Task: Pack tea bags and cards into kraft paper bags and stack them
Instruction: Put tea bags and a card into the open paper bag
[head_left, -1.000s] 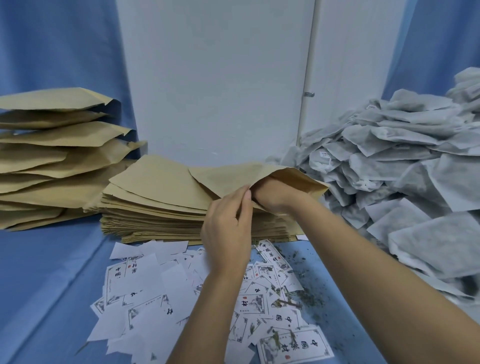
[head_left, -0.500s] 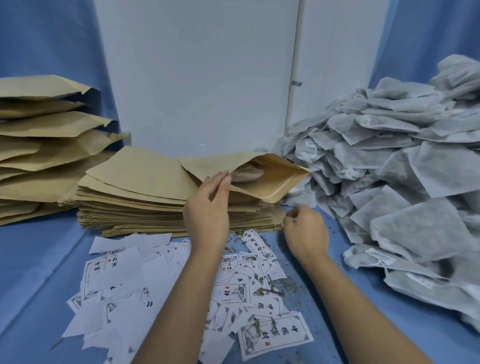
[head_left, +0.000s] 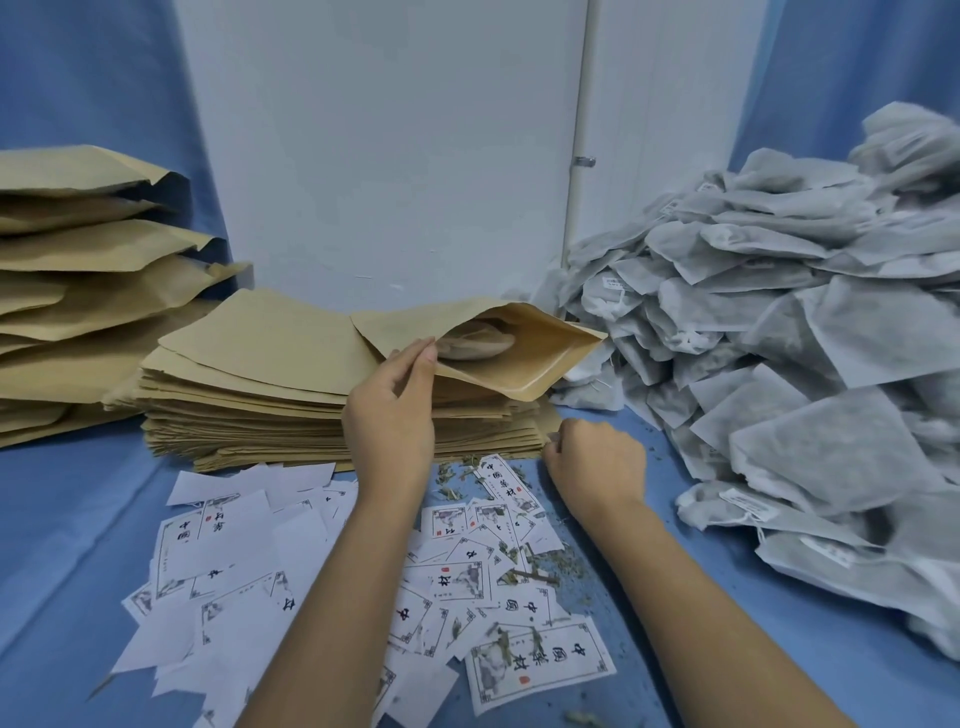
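Packing station, head view. The left hand (head_left: 389, 415) lifts the open kraft paper bag (head_left: 524, 374) off the top of the stack of flat empty bags (head_left: 270, 400). Its fingers (head_left: 423, 355) pinch the upper lip of the mouth, so the bag gapes towards the camera. One tea bag (head_left: 480, 340) lies inside, well back from the opening.

The right hand (head_left: 597, 462) hovers low over the bench (head_left: 78, 519), just beside the front corner of the empty-bag stack and at the far edge of the scattered cards (head_left: 457, 577). Its fingers are curled under, with the back of the hand towards the camera. Whether they hold anything cannot be told.

The heap of tea bags (head_left: 779, 338) lies to the right, and the stack of filled bags (head_left: 88, 270) to the far left. Loose tea leaf (head_left: 563, 561) litters the cards.

Step in hand, as judged: the tea bag is loaded and the card is still to come. The next move calls for separating a single card from the overlapping pile and sliding it flat through the held-open mouth. The bag then goes onto the left stack.

Compared with one second ago, the right hand has come out of the bag mouth, leaving the tea bag inside, and has dropped to the bench. The left hand keeps its pinch on the lip. Over the last half second little has altered.
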